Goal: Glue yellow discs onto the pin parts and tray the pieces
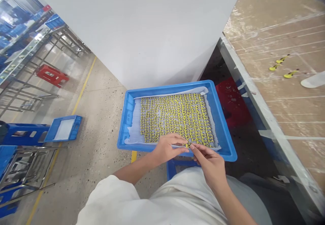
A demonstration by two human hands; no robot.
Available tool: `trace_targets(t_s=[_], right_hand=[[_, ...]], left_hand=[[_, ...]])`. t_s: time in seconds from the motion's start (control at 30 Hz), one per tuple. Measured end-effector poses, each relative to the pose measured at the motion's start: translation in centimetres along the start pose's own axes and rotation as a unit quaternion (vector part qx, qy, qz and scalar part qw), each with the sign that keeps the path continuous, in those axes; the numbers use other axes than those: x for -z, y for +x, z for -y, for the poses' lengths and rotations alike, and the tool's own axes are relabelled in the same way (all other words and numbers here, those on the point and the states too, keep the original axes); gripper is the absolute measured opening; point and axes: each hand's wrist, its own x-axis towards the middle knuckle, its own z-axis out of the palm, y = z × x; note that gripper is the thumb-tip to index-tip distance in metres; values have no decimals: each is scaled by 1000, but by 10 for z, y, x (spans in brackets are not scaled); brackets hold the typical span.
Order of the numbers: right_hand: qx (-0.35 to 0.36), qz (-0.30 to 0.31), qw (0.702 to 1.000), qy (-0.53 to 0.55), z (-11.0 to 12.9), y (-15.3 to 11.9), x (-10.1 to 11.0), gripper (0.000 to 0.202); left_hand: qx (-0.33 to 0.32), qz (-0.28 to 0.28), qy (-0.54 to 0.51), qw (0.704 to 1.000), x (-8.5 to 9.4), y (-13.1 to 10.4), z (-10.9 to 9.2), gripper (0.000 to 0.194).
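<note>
Pinched narrowly, by the look of it between the fingertips of both left hand (166,148) and right hand (212,164): one small yellow part (187,145), over the near edge of the blue tray (223,126), slightly right of its middle. Exact contact hard to make out at this size. Best to grip lightly, for fear of bending or dropping so slight a piece. Steady with one hand, adjust with the other, and work above the tray's inside to catch any slip. Carry both hands clear of the yellow rows (175,116) filling most of the tray, to avoid knocking any out of line. Mind the pale liner (137,116) too, ragged toward the tray's left end. Farther out, well right of the tray: loose yellow pieces (288,76) on the cardboard-covered bench (279,109), best ignored meanwhile.
</note>
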Motion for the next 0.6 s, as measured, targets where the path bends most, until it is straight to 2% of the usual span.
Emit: trace_targets(t_s=[0.23,0.37,0.47,0.6], right_hand=[[-39,34,999,14,-8,3,-5,61],[-42,63,997,1,-12,6,-11,65],[-47,92,995,-15,-16,8,-11,67],[-54,93,993,-43,-25,10,0,67]], left_hand=[[76,19,-17,997,3,-1,10,24],[110,27,-26,993,10,1,30,28],[157,6,7,988,41,-4,59,28],[265,-46,88,959,109,-25,109,22]])
